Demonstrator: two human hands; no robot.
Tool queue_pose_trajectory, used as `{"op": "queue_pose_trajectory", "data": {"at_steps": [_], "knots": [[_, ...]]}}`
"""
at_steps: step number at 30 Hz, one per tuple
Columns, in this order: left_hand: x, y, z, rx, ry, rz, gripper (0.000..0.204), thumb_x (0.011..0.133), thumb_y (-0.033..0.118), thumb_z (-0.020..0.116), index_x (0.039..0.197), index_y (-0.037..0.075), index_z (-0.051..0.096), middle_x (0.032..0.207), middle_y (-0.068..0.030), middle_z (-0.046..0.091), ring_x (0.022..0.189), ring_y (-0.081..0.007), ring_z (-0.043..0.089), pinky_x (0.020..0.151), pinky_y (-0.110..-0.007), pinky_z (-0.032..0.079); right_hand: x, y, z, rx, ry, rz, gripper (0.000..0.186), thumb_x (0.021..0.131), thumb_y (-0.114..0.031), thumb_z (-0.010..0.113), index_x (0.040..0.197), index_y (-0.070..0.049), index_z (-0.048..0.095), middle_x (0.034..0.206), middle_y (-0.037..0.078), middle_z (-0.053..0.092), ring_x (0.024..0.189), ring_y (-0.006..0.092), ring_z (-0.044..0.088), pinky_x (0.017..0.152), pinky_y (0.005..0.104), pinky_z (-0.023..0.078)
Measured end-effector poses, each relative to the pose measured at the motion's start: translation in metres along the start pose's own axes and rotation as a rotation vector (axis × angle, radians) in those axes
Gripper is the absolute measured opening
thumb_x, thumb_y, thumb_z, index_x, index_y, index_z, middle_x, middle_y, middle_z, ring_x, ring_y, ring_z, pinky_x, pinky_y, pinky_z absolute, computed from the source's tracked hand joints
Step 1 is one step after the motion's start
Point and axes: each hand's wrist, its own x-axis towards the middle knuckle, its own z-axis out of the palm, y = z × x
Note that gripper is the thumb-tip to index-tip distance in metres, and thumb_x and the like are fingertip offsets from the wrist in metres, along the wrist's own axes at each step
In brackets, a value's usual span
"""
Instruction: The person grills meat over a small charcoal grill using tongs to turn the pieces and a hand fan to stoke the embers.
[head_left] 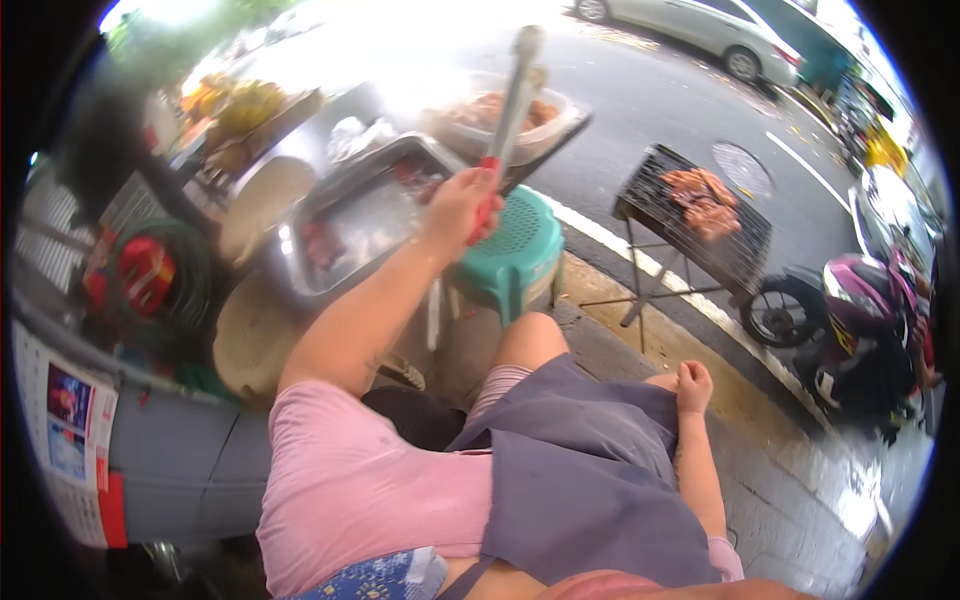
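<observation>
My left hand (457, 210) grips red-handled metal tongs (511, 115), held upright above a steel tray (350, 245) with some dark reddish pieces in it. Just behind the tongs, a white tub (465, 125) of orange-brown meat stands beside the tray. A teal perforated stool (510, 250) is below the hand. My right hand (694, 387) rests by my aproned thigh with fingers curled; whatever it may hold is hidden. To the upper right of it, pieces of meat (700, 200) lie on a black grill (640, 185) on folding legs.
A motorbike with a pink-and-white helmet (858, 290) stands right of the grill. A car (700, 30) is on the road (620, 90). At left are beige containers (250, 215), coiled hose (190, 290) and a grey surface (180, 450). A curb runs below the grill.
</observation>
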Motion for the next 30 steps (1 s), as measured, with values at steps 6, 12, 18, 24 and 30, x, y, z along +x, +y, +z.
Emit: {"op": "queue_pose_trajectory", "data": {"at_steps": [6, 12, 18, 24, 30], "knots": [[0.013, 0.012, 0.000, 0.120, -0.126, -0.012, 0.038, 0.100, 0.041, 0.056, 0.117, 0.007, 0.055, 0.084, -0.0063, 0.063, 0.057, -0.0103, 0.058, 0.045, -0.024, 0.044, -0.002, 0.012, -0.006, 0.094, -0.138, 0.200, 0.015, 0.090, -0.014, 0.063, 0.085, 0.000, 0.064, 0.076, 0.003, 0.061, 0.069, 0.0118, 0.054, 0.065, 0.0279, 0.046], [0.023, 0.013, -0.007, -0.017, -0.190, -0.031, 0.033, 0.102, 0.037, 0.055, 0.116, 0.008, 0.054, 0.081, -0.0079, 0.062, 0.054, -0.0111, 0.056, 0.042, -0.024, 0.042, 0.007, 0.028, 0.009, 0.135, -0.170, 0.189, 0.014, 0.093, -0.015, 0.062, 0.088, -0.002, 0.063, 0.077, -0.001, 0.060, 0.068, 0.0078, 0.053, 0.060, 0.0236, 0.043], [0.037, -0.019, -0.003, -0.287, -0.280, -0.074, 0.034, 0.101, 0.046, 0.054, 0.116, 0.016, 0.057, 0.080, -0.0017, 0.057, 0.053, -0.0077, 0.045, 0.042, -0.021, 0.033, -0.010, -0.039, -0.004, -0.230, -0.039, 0.124, 0.020, 0.085, -0.022, 0.067, 0.089, -0.002, 0.072, 0.081, 0.009, 0.068, 0.076, 0.0197, 0.063, 0.070, 0.0325, 0.050], [0.018, -0.013, -0.037, -0.531, -0.231, -0.002, 0.036, 0.102, 0.048, 0.050, 0.110, 0.013, 0.054, 0.085, 0.0007, 0.052, 0.056, -0.0070, 0.039, 0.042, -0.021, 0.032, 0.002, -0.133, -0.021, -0.277, -0.359, 0.406, 0.034, 0.090, -0.030, 0.058, 0.115, -0.009, 0.067, 0.111, 0.017, 0.069, 0.104, 0.0337, 0.066, 0.090, 0.0413, 0.051], [0.027, -0.020, -0.040, -0.642, -0.255, -0.132, 0.061, 0.104, 0.037, 0.051, 0.144, -0.004, 0.034, 0.102, -0.0087, 0.050, 0.072, -0.0106, 0.043, 0.058, -0.023, 0.040, -0.003, -0.138, -0.037, -0.377, -0.326, 0.368, 0.030, 0.089, -0.035, 0.057, 0.112, -0.020, 0.070, 0.111, 0.009, 0.071, 0.106, 0.0329, 0.065, 0.091, 0.0436, 0.051]]}}
